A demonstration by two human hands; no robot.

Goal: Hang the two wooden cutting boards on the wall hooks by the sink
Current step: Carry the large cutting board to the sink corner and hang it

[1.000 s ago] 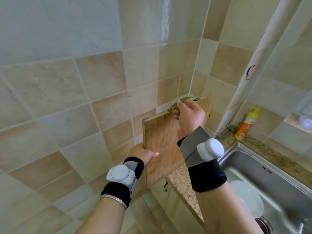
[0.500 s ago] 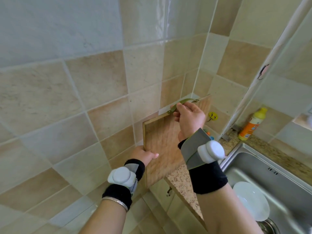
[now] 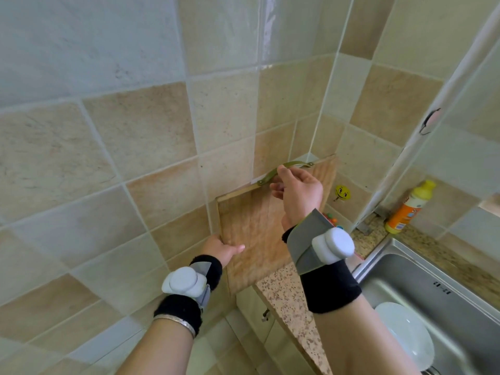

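One wooden cutting board is held upright against the tiled wall, left of the sink. A green metal handle runs along its top edge. My right hand pinches that handle from above. My left hand grips the board's lower left edge, thumb on its face. A yellow smiley-face hook is stuck on the wall just right of the board. A white patch on the wall shows behind the handle's left end; whether it is a hook I cannot tell. No second board is in view.
A speckled stone counter runs under the board to a steel sink holding a white plate. An orange bottle with a yellow cap stands in the corner by a white pipe. Small colourful items sit behind my right wrist.
Both hands keep the same hold on the board. The view has drifted, bringing the yellow smiley hook fully into sight to the right of the board.
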